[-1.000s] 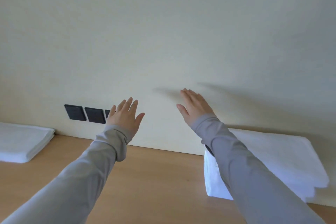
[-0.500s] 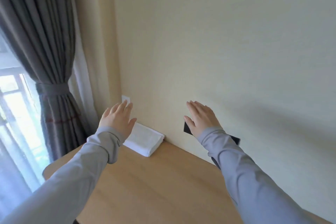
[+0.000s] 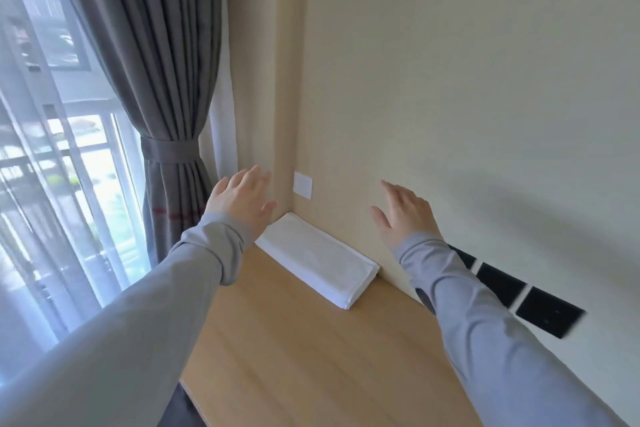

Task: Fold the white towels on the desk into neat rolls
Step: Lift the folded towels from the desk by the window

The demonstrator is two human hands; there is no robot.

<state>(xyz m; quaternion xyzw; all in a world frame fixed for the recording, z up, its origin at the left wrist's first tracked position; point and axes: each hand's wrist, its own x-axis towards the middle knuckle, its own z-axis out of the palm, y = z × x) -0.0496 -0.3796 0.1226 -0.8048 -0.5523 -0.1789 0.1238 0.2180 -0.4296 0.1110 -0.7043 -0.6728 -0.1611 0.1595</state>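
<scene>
A folded white towel (image 3: 320,258) lies flat in the far left corner of the wooden desk (image 3: 304,350), against the wall. My left hand (image 3: 240,201) hovers above the towel's left end with straight fingers, holding nothing. My right hand (image 3: 403,211) is raised to the right of the towel, in front of the wall, fingers straight and empty. Both arms wear grey sleeves. Neither hand touches the towel.
A grey curtain (image 3: 166,114) tied at the middle hangs left of the desk, beside a bright window (image 3: 52,166). A white wall plate (image 3: 302,185) sits above the towel. Black wall sockets (image 3: 526,298) run along the wall at the right.
The view has swung left, from the towel on the right to the corner by the window. Both hands stay raised and open and now hang near the corner towel.
</scene>
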